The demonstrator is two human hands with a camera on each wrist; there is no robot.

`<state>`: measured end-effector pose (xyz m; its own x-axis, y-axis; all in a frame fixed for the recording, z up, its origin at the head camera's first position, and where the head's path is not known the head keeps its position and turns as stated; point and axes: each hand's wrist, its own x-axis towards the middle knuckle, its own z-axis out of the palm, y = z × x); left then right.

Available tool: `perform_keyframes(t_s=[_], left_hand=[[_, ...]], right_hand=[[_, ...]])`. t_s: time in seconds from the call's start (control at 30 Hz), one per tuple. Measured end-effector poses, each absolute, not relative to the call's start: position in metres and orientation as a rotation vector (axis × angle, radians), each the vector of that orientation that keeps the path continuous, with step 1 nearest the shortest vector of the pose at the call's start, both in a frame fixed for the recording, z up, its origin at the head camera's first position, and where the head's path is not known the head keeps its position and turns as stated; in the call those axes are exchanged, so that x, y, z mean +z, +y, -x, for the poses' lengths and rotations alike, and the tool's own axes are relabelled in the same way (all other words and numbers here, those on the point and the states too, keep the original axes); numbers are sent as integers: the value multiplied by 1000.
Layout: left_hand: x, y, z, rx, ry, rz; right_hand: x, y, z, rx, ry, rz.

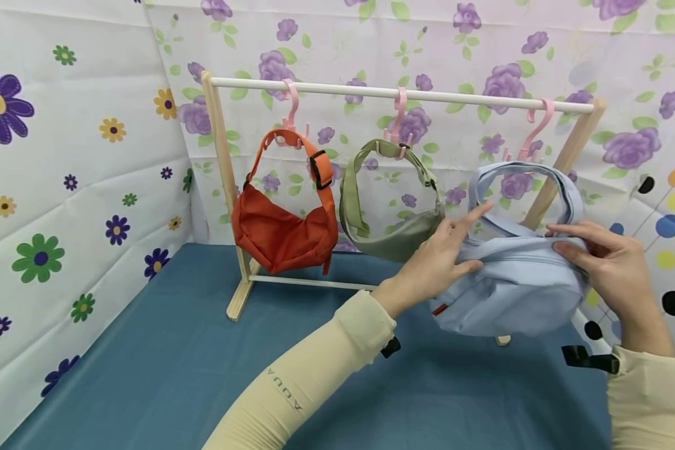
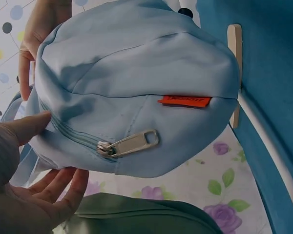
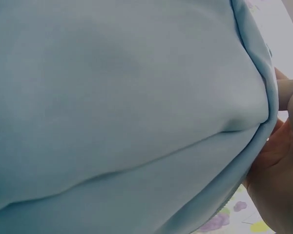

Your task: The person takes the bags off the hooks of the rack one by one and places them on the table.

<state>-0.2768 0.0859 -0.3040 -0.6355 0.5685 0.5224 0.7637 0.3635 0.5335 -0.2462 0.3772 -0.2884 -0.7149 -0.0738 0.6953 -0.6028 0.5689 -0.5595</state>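
Light-blue bag (image 1: 512,294) at right end of rack (image 1: 455,97), long axis roughly crosswise, right end higher, strap loop up by pink hanger (image 1: 537,130). Left hand (image 1: 434,265) pinches its left end, right hand (image 1: 615,265) its right. Green bag (image 1: 399,244) hangs next, left.

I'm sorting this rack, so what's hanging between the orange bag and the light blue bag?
In the head view, a green bag hangs between the orange bag and light blue bag, from a pink hook.
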Motion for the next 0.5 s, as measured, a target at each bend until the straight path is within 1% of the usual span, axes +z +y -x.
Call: perform_keyframes(t_s=[0.33,0.5], left_hand=[[-310,103,272,-888,-2552,1147],[-320,109,269,-920,-2634,1089]], right_hand=[[-288,390,237,1002,-2256,-583],[-292,399,237,915,-2371,-521]])
